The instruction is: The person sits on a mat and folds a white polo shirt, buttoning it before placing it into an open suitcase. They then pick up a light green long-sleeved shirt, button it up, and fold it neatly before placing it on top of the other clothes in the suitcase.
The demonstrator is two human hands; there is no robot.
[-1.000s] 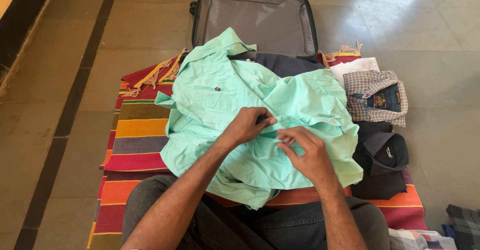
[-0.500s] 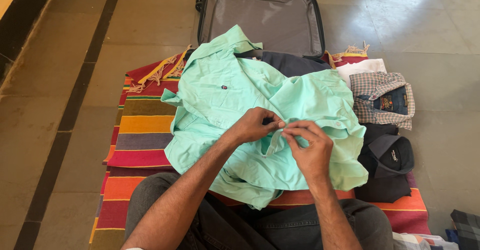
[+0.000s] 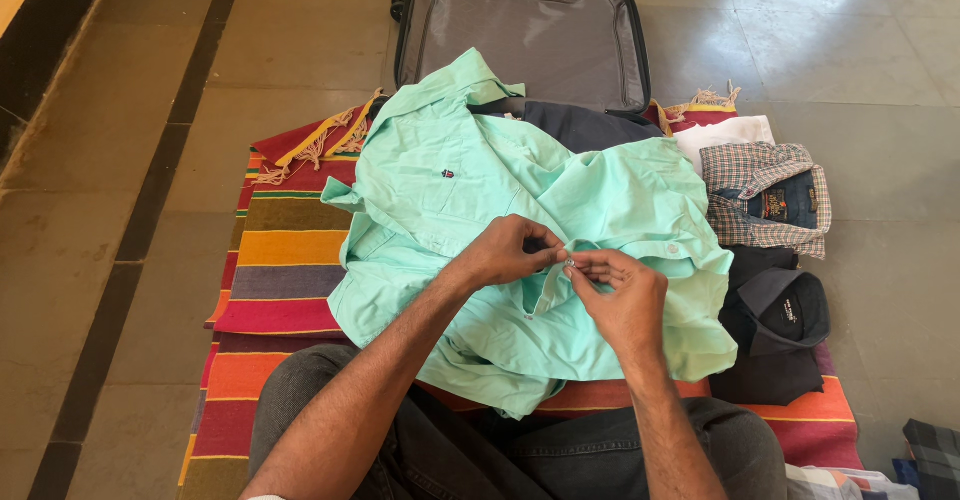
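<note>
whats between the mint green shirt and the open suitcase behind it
In the head view, a dark navy garment lies between the mint green shirt and the open suitcase, partly tucked under the shirt's far edge and reaching up to the suitcase's near rim.

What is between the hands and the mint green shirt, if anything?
Nothing visible. The left hand and the right hand both pinch the front edge of the mint green shirt directly, at a small button between their fingertips. The shirt lies in front of the open suitcase.
</note>
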